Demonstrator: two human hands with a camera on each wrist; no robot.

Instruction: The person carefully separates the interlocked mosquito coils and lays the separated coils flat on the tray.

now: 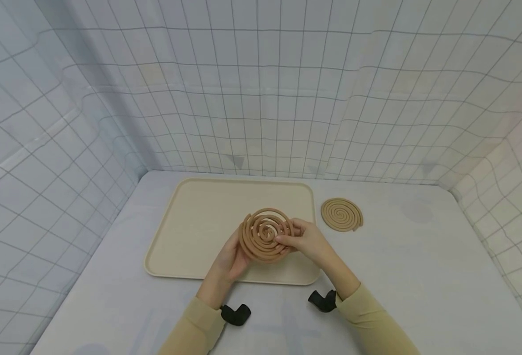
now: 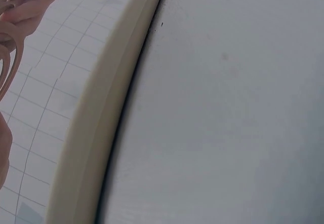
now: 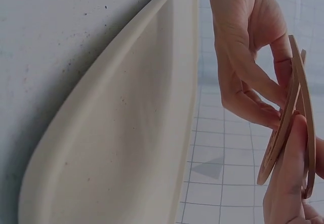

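Above a beige tray (image 1: 190, 227), L hand (image 1: 230, 259) clamps fingers on a brown spiral coil's (image 1: 266, 233) L edge, prob. to steady it, as R hand (image 1: 308, 241) pinches its R side, w/ 2nd coil (image 1: 342, 214) flat beside tray, prob. clear of hands.

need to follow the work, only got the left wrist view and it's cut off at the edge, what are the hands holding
Observer: The head view shows a brown spiral coil held over the tray by the left hand and right hand.
Operator: any more coils around
Observer: Yes, a second coil lies flat on the table, right of the tray.
Operator: is the spiral coil flat in the hands
Observer: No, the right wrist view shows it edge-on as two splayed parts, with fingers between them.
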